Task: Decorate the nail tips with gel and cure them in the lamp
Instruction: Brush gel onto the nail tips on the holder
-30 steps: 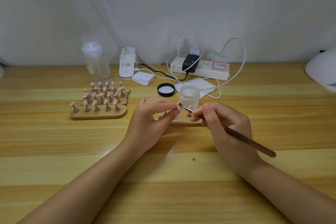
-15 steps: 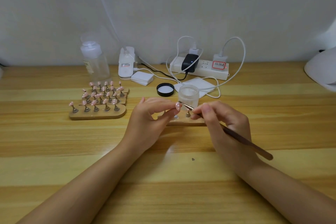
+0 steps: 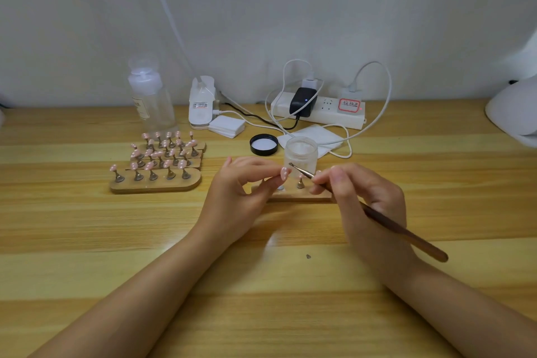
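On the surface at the left, wooden racks carry rows of pink nail tips on small stands. Further right, the left hand pinches one pink tip by its stand, just above a near rack. The tip looks light, thin and easily flexed, its wet gel smearable, so holding the stem beneath seems wisest. The right hand grips a slender brush, its point just beside the tip, before an open jar.
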Available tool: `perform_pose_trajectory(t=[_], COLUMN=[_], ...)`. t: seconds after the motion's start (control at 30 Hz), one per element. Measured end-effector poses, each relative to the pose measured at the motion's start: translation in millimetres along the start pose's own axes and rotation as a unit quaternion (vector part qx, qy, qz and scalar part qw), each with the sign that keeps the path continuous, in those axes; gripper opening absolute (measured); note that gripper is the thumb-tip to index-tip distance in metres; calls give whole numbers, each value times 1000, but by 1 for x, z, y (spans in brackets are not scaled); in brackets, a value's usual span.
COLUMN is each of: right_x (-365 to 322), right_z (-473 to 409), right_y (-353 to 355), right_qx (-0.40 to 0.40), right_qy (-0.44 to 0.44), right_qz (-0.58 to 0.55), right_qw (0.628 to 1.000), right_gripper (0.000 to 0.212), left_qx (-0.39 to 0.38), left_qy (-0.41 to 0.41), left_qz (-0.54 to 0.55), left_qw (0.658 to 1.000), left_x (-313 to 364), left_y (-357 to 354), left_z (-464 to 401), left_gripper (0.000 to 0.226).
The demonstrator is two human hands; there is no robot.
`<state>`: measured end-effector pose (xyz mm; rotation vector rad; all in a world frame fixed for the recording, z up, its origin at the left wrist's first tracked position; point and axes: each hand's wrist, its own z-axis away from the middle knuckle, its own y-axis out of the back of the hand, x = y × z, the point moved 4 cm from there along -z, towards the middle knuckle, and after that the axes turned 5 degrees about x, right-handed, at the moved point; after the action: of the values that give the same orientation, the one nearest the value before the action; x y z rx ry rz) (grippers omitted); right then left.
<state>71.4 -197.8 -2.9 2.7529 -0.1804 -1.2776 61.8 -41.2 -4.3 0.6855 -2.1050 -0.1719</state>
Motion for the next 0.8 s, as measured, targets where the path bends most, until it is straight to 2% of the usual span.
perform_pose_trajectory(t=[0.27, 0.4, 0.6, 0.8], right_x=[-1, -1, -1, 2], right_z=[2, 4, -1, -1], right_y=[-4, -2, -2, -5], right_qx=[-25, -17, -1, -20], right_qy=[5, 19, 29, 42], right_qz=[13, -9, 28, 42], right_qw=[1000, 1000, 999, 998], right_gripper=[29, 33, 24, 32], left_qx=[3, 1, -2, -3], left_qy=[2, 7, 1, 7], left_qz=[-9, -2, -1, -19], left_qw=[1000, 1000, 1000, 1000], left_x=[-2, -1, 0, -1], left_y=[0, 0, 0, 0], left_z=[0, 0, 1, 1], left_gripper=[26, 20, 13, 22])
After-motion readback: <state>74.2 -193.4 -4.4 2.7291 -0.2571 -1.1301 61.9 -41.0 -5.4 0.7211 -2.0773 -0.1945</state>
